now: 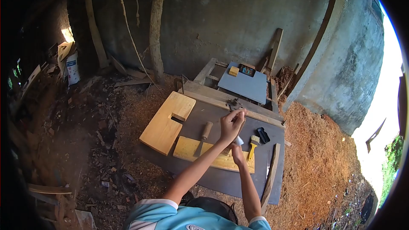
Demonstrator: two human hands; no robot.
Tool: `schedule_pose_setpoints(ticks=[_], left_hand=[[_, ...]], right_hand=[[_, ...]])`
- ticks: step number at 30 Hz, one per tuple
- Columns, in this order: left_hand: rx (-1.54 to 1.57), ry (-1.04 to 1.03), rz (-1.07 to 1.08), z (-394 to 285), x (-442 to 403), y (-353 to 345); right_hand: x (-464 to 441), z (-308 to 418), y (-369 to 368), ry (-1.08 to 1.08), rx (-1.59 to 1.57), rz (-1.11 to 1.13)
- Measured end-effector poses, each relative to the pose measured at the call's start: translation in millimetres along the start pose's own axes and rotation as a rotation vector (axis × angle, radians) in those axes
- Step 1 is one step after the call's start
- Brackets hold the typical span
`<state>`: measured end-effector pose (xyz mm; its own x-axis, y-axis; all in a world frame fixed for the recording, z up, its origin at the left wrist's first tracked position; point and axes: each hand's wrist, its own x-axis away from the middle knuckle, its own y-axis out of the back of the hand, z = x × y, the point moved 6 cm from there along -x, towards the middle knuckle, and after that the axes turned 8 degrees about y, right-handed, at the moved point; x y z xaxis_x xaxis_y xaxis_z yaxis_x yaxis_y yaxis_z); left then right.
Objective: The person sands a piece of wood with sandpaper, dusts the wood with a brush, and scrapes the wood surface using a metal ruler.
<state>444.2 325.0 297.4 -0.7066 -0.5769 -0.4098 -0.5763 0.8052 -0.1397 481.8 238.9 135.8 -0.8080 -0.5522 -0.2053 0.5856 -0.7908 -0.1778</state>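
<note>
My left hand (231, 127) is raised over the dark work table, its fingers closed; what they hold is too small to make out. Just below it, my right hand (237, 154) is closed around something largely hidden. A small whitish piece (239, 141) shows between the two hands. Under them lies a yellow wooden board (186, 148), with a wooden-handled tool (207, 130) resting by its upper edge. To the right of my hands is a yellow-handled brush (252, 148). A small black open case (263, 135) sits beyond the brush. Dark metal pieces (234, 104) lie past my left hand.
A notched wooden board (167, 123) lies on the table's left side. At the back, a grey-blue panel (243, 86) carries a yellow box (233, 71) and a dark tray (247, 70). A wood strip (270, 179) runs along the right edge. Wood shavings (313, 153) cover the ground.
</note>
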Motion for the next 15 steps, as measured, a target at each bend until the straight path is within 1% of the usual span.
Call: schedule_pose_setpoints(ticks=[1,2,3,4,6,8,9,10,11,12,13,14,15], left_hand=[[0.079,-0.067,-0.032,-4.2,-2.4,1.5],[0.16,-0.132,-0.068,-7.7,-3.8,2.5],[0.239,-0.187,-0.103,-9.1,-0.7,4.7],[0.238,-0.21,-0.072,-4.6,-3.1,8.2],[0.229,-0.236,-0.15,0.5,-5.1,19.4],[0.237,-0.267,-0.223,-0.2,-6.6,27.0],[0.207,-0.193,-0.218,4.4,-6.4,30.3],[0.175,-0.117,-0.213,9.4,-3.5,36.7],[0.14,-0.041,-0.204,13.4,-2.9,43.9],[0.077,-0.136,-0.266,6.0,-2.2,54.8],[0.159,-0.08,-0.273,12.4,-3.3,64.4],[0.221,-0.026,-0.259,17.8,-3.3,73.2],[0.283,0.025,-0.245,21.4,-3.3,82.0]], right_hand=[[-4.3,50.4,-14.6,0.059,0.012,0.005],[-3.7,95.5,-25.5,-0.041,0.07,0.015],[-1.9,105.8,-28.6,-0.099,0.071,0.022],[0.1,116.2,-31.7,-0.158,0.072,0.029],[-1.8,110.7,-37.9,-0.17,-0.045,0.046],[-3.4,99.6,-46.5,-0.091,-0.188,-0.006],[-3.2,90.5,-50.8,-0.053,-0.26,-0.029],[-3.5,78.2,-56.9,-0.03,-0.326,0.012],[-5.9,37.1,-46.4,-0.08,-0.269,0.037],[0.2,38.0,-48.5,-0.03,-0.07,0.011],[6.9,40.4,-51.4,0.022,0.128,-0.018],[9.6,10.1,-43.5,-0.02,0.242,0.022],[10.4,-7.6,-37.1,0.045,0.242,0.031]])
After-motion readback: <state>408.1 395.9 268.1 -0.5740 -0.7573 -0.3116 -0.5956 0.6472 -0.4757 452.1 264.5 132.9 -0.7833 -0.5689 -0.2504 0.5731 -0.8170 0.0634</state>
